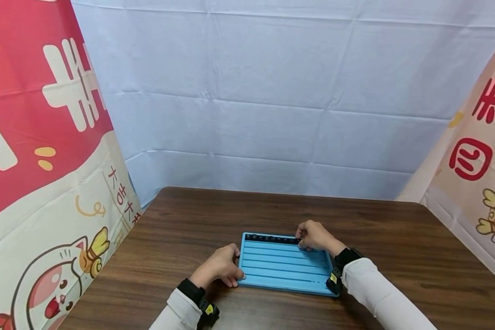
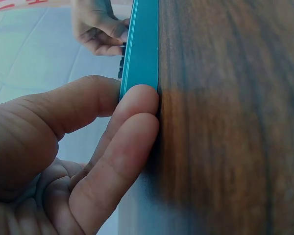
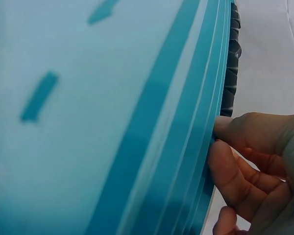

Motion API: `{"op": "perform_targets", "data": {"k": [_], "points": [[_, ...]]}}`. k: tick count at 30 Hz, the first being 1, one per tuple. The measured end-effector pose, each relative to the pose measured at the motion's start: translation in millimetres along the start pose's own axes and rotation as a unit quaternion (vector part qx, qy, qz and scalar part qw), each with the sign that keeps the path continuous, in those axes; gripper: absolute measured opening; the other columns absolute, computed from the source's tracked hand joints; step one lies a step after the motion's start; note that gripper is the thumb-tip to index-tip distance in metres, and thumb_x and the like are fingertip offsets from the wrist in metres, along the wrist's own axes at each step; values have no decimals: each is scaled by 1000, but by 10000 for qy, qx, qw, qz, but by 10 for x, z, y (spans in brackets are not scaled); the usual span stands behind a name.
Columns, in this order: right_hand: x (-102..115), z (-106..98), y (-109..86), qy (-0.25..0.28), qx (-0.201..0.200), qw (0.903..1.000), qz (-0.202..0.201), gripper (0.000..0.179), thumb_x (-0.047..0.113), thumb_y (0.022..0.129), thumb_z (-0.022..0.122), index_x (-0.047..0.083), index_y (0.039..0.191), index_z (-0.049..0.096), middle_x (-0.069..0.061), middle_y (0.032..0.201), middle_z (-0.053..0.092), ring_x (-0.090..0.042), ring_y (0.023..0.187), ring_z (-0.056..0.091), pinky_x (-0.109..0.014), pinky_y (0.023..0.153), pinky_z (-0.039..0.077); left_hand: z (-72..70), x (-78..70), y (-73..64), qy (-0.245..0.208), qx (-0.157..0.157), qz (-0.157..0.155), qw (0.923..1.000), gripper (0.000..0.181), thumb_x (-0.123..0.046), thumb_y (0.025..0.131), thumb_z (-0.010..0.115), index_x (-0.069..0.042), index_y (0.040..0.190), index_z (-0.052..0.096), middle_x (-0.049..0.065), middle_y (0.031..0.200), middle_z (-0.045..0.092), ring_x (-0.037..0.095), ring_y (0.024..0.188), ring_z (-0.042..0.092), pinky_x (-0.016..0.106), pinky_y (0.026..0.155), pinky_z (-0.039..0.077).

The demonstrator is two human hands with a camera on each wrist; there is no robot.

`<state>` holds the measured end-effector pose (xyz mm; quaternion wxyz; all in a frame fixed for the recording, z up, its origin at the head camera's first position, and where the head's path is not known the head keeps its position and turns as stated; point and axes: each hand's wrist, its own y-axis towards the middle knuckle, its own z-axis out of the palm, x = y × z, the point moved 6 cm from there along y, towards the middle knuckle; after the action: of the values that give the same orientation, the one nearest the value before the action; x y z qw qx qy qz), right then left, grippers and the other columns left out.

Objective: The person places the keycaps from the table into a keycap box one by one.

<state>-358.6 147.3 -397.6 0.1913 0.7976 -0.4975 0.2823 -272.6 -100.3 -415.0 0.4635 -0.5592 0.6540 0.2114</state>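
A light-blue ridged board (image 1: 284, 270) lies on the table, several grooves running across it. Small black tiles (image 1: 268, 238) with faint pale marks stand in a row along its far groove; in the right wrist view the black tiles (image 3: 230, 73) jut past the board's edge. My left hand (image 1: 223, 266) holds the board's left edge, with the thumb at the top rim and two fingertips (image 2: 137, 142) against the side wall. At the right end of the row, my right hand (image 1: 315, 236) pinches what seems a black tile, mostly hidden by the thumb and fingers.
The brown wood-grain table (image 1: 189, 220) extends around the board on all sides. Behind it hangs a pale blue cloth (image 1: 272, 91). Printed cloths with cartoon cats flank the table, a red and cream cloth (image 1: 45, 183) at left and a cream cloth (image 1: 466, 201) at right.
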Motion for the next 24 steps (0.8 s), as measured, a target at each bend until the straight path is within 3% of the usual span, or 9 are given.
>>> {"op": "perform_targets", "data": {"k": [8, 24], "points": [[37, -15, -17, 30, 34, 10000, -17, 15, -8, 76, 70, 3, 82, 60, -4, 68, 53, -18, 53, 54, -30, 49, 47, -15, -43, -46, -90, 106, -152, 9998, 47, 7, 74, 74, 1, 110, 44, 18, 64, 61, 23, 47, 60, 34, 44, 54], [34, -8, -36, 139, 138, 9998, -39, 16, -6, 76, 71, 2, 84, 59, -4, 68, 52, -18, 55, 54, -30, 50, 47, -14, -27, -32, -47, 83, -151, 9998, 49, 6, 73, 74, 1, 112, 45, 17, 63, 61, 23, 47, 61, 34, 44, 54]]}}
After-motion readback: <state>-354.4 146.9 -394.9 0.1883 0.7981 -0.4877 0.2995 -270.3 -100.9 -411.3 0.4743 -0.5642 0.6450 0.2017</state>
